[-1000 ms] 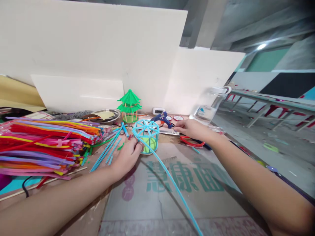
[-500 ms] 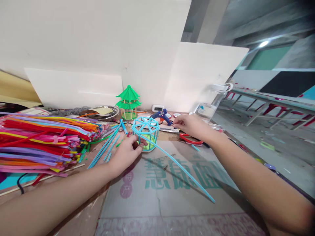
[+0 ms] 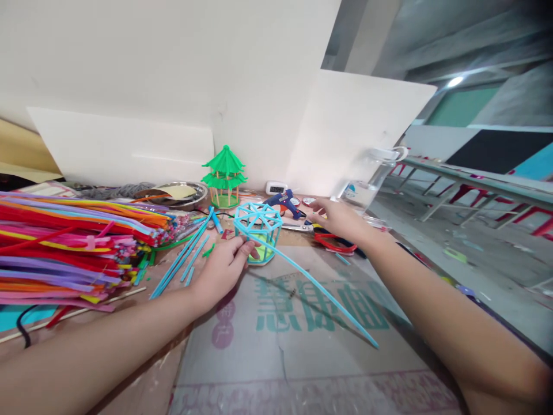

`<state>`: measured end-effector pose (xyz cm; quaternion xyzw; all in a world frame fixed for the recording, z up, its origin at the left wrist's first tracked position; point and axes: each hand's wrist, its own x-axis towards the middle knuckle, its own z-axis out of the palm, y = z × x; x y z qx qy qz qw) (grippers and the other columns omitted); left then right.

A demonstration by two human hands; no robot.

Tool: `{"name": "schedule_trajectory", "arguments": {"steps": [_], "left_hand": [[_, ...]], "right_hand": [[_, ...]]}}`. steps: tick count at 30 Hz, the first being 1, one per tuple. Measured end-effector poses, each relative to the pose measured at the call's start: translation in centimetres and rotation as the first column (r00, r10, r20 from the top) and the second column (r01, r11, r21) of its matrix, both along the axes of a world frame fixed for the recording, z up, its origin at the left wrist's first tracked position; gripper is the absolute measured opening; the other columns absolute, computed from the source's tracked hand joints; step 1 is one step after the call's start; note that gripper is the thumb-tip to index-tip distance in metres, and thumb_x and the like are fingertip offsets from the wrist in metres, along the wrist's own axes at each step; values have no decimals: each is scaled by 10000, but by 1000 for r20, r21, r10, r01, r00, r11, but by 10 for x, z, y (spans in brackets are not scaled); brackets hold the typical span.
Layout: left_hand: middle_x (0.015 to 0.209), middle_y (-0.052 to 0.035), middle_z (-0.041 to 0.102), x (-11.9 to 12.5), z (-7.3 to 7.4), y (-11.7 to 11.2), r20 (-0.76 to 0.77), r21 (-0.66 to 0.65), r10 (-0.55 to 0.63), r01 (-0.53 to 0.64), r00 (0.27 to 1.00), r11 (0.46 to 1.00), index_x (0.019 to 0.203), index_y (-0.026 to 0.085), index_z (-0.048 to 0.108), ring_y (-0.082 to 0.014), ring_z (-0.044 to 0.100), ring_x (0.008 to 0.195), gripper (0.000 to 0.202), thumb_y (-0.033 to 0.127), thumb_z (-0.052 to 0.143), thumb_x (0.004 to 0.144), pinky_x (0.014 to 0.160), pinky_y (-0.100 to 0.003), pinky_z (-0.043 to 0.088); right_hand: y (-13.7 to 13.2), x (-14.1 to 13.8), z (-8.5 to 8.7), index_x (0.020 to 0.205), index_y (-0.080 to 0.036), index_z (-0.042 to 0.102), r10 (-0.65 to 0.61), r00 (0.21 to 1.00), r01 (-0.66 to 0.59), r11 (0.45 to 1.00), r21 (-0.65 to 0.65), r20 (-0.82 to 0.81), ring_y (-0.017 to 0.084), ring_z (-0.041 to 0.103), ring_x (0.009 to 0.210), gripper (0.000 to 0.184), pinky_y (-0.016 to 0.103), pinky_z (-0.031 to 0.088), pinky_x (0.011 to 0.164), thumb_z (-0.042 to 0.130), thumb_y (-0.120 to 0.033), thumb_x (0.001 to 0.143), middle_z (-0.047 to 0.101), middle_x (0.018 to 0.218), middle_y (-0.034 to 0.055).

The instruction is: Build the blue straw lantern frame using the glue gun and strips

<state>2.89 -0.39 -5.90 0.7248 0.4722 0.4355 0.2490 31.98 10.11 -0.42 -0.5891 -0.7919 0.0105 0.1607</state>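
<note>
Left fingers (image 3: 246,249) gripping blue frame (image 3: 258,215), blue pipe cleaner (image 3: 319,286) slanting toward desk (image 3: 151,374) near-right corner — right fingers (image 3: 322,207) parted, near glue gun (image 3: 284,199)

"What's the blue frame (image 3: 258,217) made of?"

"Matt and fuzzy, like pipe cleaners, though it's too small here to be sure."

"And around it?"

"Behind it to the left, a shiny metal dish (image 3: 200,199); behind to the right, a smooth plastic glue gun (image 3: 284,200). Farther right, a glossy clear bottle (image 3: 362,193)."

"In front of it?"

"A printed board (image 3: 324,360) with a glossy surface."
</note>
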Motion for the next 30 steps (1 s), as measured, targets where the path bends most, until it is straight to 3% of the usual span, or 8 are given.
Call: {"name": "schedule_trajectory", "arguments": {"steps": [3, 8, 14, 18, 21, 24, 30], "left_hand": [[695, -44, 615, 1, 0, -1, -11, 23, 7, -7, 1000, 1000, 622, 215, 538, -201, 588, 728, 396, 392, 427, 958, 663, -296, 483], [674, -37, 607, 1, 0, -1, -19, 42, 24, -23, 1000, 999, 608, 220, 525, -206, 591, 725, 402, 392, 436, 960, 676, -301, 481], [608, -14, 599, 2, -7, 2, -11, 27, 21, -20, 1000, 999, 623, 224, 528, -196, 603, 662, 400, 414, 434, 962, 668, -297, 476], [617, -7, 625, 2, -12, 4, -10, 10, 8, -8, 1000, 1000, 721, 221, 603, -199, 614, 645, 385, 451, 418, 969, 667, -304, 471], [641, -14, 635, 2, -11, 4, -11, 8, 6, -6, 1000, 1000, 690, 221, 580, -200, 618, 665, 400, 461, 420, 967, 678, -303, 468], [648, -19, 639, 2, -9, 4, -12, 12, 8, -8, 1000, 1000, 648, 223, 540, -198, 613, 663, 406, 449, 419, 964, 678, -301, 469], [620, -15, 637, 2, -7, 2, -20, 13, 11, -10, 1000, 1000, 702, 223, 593, -203, 616, 638, 378, 444, 427, 961, 657, -301, 474]], "right_hand": [[21, -10, -14, 1397, -164, 549, -5, 997, 4, 1000, -22, -73, 225, 695, 1065, 477, 300, 521, 886, 602, -324, 951, 708, 1276, 136], [59, -25, -27, 1339, -126, 581, -63, 990, 57, 997, -52, -124, 299, 652, 1179, 565, 347, 499, 955, 744, -347, 845, 672, 1329, 193], [84, -45, -35, 1308, -142, 593, -119, 975, 95, 987, -131, -186, 249, 676, 1096, 425, 380, 542, 931, 651, -372, 955, 676, 1279, 138], [89, -58, -43, 1276, -168, 612, -121, 970, 81, 979, -189, -211, 238, 659, 1079, 365, 453, 577, 908, 635, -381, 980, 640, 1268, 94], [88, -60, -43, 1278, -165, 612, -140, 963, 85, 969, -231, -231, 250, 655, 1088, 370, 451, 577, 908, 639, -379, 977, 634, 1278, 90], [82, -59, -37, 1243, -152, 632, -146, 952, 77, 965, -250, -270, 245, 668, 1055, 354, 437, 582, 893, 641, -382, 975, 659, 1236, 86], [59, -57, -14, 1092, -140, 741, -74, 902, -14, 979, -201, -426, 221, 725, 957, 263, 290, 573, 797, 551, -277, 972, 784, 1068, 112]]}}
